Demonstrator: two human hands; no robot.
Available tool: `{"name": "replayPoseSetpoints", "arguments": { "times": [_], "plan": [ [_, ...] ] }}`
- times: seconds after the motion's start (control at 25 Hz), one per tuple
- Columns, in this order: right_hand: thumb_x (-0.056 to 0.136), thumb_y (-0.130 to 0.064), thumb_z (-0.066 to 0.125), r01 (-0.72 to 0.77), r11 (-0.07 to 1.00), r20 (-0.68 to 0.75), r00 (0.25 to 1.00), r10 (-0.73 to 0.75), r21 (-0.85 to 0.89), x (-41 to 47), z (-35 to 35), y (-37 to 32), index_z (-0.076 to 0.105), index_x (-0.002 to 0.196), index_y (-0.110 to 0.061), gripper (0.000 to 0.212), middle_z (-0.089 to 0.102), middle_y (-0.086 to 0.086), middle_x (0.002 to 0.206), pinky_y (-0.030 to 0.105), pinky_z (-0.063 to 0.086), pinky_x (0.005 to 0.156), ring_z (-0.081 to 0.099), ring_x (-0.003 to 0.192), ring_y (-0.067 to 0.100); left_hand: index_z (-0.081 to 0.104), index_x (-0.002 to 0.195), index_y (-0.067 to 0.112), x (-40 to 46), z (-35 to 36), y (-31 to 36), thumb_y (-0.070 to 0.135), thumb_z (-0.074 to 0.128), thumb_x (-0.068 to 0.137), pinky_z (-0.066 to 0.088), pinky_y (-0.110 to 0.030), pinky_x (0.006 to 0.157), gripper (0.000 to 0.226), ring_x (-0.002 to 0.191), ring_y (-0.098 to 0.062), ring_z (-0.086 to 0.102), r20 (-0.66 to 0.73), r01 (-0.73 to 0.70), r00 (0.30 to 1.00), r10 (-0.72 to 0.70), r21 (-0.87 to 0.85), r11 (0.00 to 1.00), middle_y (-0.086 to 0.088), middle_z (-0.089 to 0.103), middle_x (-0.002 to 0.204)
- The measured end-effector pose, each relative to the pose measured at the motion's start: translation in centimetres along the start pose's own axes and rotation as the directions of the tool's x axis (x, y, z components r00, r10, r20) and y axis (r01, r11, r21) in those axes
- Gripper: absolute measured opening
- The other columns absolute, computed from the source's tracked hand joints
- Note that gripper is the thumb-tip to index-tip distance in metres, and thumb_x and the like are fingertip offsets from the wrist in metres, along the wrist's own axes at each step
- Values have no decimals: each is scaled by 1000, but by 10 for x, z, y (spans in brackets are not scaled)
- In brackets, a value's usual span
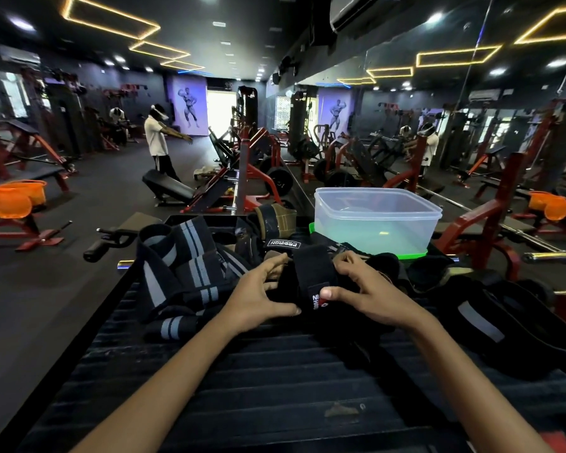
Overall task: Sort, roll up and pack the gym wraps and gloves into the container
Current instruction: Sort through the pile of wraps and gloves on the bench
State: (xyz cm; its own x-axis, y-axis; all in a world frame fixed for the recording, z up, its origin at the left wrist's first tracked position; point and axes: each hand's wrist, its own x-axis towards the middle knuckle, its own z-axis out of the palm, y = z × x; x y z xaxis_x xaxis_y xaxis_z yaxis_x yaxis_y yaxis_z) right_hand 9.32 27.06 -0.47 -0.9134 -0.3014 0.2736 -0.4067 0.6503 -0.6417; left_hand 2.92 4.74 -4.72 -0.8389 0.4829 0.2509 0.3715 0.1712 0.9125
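A black wrist wrap (311, 273) with a small red and white label lies on the black ribbed platform (275, 371). My left hand (262, 289) grips its left side and my right hand (363, 289) grips its right side, thumb on the label. Left of it lies a heap of black wraps with grey stripes (183, 266). Behind are a black and tan glove (275, 220) and a black strap with a white label (283, 244). The clear plastic container (376, 220) stands empty on a green lid (402, 255) at the back right.
More black wraps and gloves (504, 315) are piled at the right edge of the platform. Red weight machines and benches stand around, with a mirror wall on the right. A person (159, 142) stands far back on the left. An orange bucket (17, 197) sits on a bench.
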Motion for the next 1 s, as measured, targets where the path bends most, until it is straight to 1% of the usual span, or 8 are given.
{"name": "replayPoseSetpoints", "arguments": {
  "times": [0.08, 0.16, 0.24, 0.36, 0.48, 0.76, 0.88, 1.0],
  "plan": [
    [89, -42, 64, 13, 996, -6, 1000, -14, -94, 1, 3, 0, 59, 104, -36, 17, 47, 1, 108, 33, 43, 94, 52, 104, 15, 31, 148, 16, 0, 0, 1, 6, 89, 58, 40, -27, 109, 107, 130, -3, 45, 26, 4, 1000, -5, 28, 1000, 6, 49, 141],
    [90, -44, 61, 7, 975, -11, 1000, -9, -221, 3, 7, 1, 59, 106, -22, 28, 47, 0, 108, 36, 44, 91, 54, 101, 16, 23, 151, 18, -2, 0, -2, 3, 88, 62, 41, -29, 108, 111, 133, -3, 41, 78, 34, 996, -34, -4, 999, 9, 44, 143],
    [90, -45, 60, -29, 958, -33, 999, 20, -284, 7, 9, -1, 54, 99, -17, 30, 50, -1, 103, 37, 44, 87, 54, 95, 16, 30, 148, 23, -5, 3, -8, 4, 88, 61, 49, -28, 100, 107, 130, -7, 48, 88, 58, 995, -55, -37, 998, 6, 48, 142],
    [84, -58, 57, -55, 967, -74, 997, 37, -248, 15, 6, -4, 53, 94, -22, 38, 62, -3, 90, 44, 47, 82, 59, 84, 16, 48, 119, 9, -6, 7, -16, 4, 87, 63, 54, -30, 90, 69, 115, -17, 60, -23, 97, 995, -101, -132, 986, -7, 60, 125],
    [84, -55, 63, -102, 978, -11, 995, 101, -185, 22, 1, -4, 62, 113, -26, 41, 69, -9, 108, 40, 47, 94, 63, 101, 10, 57, 107, 3, -8, 12, -22, 13, 80, 76, 49, -31, 98, 40, 110, -18, 64, -66, 62, 995, -73, -159, 985, -10, 68, 113],
    [79, -55, 69, -248, 959, -56, 969, 243, -135, 33, 0, -1, 64, 114, -23, 47, 69, -7, 111, 39, 47, 98, 63, 103, 11, 41, 115, 26, -11, 27, -27, 15, 74, 84, 43, -24, 101, 46, 111, -2, 59, 63, 16, 998, -15, -24, 1000, 13, 64, 112],
    [81, -52, 69, -231, 970, -36, 972, 234, 69, 30, -1, 1, 61, 113, -17, 49, 69, -2, 111, 42, 48, 98, 64, 105, 15, 41, 117, 20, -10, 26, -21, 6, 67, 87, 46, -22, 95, 42, 107, -3, 60, 49, 14, 999, -8, -129, 992, 3, 60, 117],
    [91, -29, 62, -153, 883, -25, 983, 182, 443, 24, -5, -4, 61, 109, -10, 26, 71, 2, 107, 33, 52, 93, 66, 104, 19, 49, 119, 18, -8, 20, -13, 1, 68, 85, 51, -31, 96, 42, 108, -13, 61, 33, 13, 999, -3, -330, 944, -5, 58, 122]
  ]
}}
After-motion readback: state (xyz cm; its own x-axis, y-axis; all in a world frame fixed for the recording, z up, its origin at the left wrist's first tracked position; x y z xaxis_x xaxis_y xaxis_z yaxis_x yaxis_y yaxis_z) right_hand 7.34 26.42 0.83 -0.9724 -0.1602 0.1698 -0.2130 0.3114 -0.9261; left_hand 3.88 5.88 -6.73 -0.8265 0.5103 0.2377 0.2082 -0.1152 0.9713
